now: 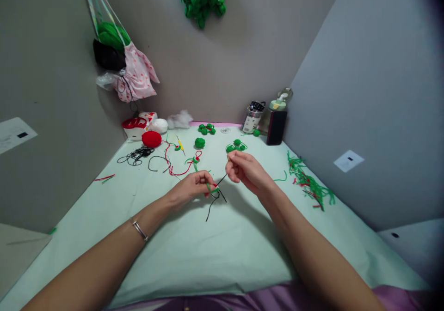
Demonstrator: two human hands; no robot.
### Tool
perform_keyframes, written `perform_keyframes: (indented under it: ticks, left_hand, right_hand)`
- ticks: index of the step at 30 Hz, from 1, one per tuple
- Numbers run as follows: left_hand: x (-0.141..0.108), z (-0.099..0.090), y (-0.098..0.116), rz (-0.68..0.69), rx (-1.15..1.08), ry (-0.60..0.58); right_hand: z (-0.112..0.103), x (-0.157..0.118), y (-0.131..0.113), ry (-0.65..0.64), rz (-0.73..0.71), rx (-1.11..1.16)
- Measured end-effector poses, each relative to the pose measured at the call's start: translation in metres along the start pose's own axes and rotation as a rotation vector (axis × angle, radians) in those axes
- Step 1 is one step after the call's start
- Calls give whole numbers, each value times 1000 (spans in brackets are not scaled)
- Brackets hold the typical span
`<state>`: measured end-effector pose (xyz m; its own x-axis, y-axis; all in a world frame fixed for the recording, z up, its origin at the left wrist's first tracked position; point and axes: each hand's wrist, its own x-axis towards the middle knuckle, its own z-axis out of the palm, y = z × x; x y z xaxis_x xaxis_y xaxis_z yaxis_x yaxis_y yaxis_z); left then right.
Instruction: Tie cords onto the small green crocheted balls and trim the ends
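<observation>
My left hand (194,185) pinches a small green, white and red crocheted piece (215,190) above the table. Black cord (210,209) passes at the piece, with loose ends hanging below it. One strand runs taut up to my right hand (245,168), whose closed fingertips grip it; whether a needle or hook is there is too small to tell. Just beyond my left hand lies another red and green crocheted piece (197,159) with yarn tails. A yellow-handled crochet hook (180,143) rests farther back beside a small green piece.
A red yarn ball (151,139), tangled black cord (137,155) and a green ball (200,143) lie toward the back. Yarn scraps (308,181) are heaped at right. A pen tin (252,119) and dark phone (276,127) stand near the wall. Bags (137,73) hang at left.
</observation>
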<state>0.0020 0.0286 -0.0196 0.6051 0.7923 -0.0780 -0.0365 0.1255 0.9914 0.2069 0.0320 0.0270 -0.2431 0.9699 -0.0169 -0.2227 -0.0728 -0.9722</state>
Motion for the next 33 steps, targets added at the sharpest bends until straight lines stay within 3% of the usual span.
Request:
perform_keyframes:
  ticks: [7, 16, 23, 33]
  left_hand:
    - [0, -7, 7, -31, -59, 21]
    - [-2, -8, 7, -62, -51, -14]
    - [-2, -8, 8, -77, -33, -28]
    - [-3, -8, 8, -67, -19, -21]
  right_hand:
    - [-43, 21, -3, 477, -136, 446]
    - [-81, 28, -7, 735, -255, 526]
    - [-96, 29, -9, 802, -300, 518]
    - [-87, 27, -9, 742, -325, 443]
